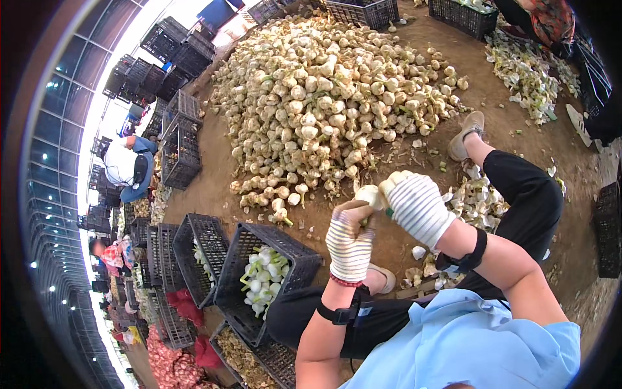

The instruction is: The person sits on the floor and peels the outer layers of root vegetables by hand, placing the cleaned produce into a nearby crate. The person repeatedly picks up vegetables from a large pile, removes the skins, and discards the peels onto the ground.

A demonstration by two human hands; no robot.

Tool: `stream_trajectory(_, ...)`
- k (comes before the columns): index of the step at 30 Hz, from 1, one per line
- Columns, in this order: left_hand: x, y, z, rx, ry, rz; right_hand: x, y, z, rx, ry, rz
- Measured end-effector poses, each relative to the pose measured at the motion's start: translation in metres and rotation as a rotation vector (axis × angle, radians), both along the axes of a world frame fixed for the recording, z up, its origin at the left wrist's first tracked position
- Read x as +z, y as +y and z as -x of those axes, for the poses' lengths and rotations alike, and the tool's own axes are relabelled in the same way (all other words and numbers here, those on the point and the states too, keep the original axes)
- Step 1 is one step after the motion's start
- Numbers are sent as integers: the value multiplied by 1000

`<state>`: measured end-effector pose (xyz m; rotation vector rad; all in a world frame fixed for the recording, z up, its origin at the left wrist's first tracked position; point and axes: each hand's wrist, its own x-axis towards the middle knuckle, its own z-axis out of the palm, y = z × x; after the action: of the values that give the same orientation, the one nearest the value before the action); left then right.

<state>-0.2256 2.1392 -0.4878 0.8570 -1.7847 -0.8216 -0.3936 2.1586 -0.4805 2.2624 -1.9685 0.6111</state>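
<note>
Both my hands wear striped knit gloves and meet over the dirt floor, in front of a large heap of garlic bulbs (311,97). My left hand (352,238) grips a white garlic bulb (368,195) from below. From the right, my right hand (413,204) has its fingers closed at the same bulb's side, with a bit of green showing beneath them. Whether a tool is in that hand is hidden. To my left, a black plastic crate (277,238) holds cleaned white bulbs with green stems (265,277).
Peeled garlic skins (478,202) lie between my legs. More black crates (199,243) line the left, near red mesh sacks (184,306). Several people work around: one in a white shirt (121,160) bends at far left, another (549,24) sits upper right beside a skin pile (525,78).
</note>
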Motion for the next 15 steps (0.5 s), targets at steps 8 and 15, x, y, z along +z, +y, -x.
stream_trajectory(8,-5,-8,-30,-6,305,-438,-56,-4,66,-119,-311,-196)
stream_trajectory(15,-9,-10,-15,10,509,-653,-12,-8,12,254,-887,-338)
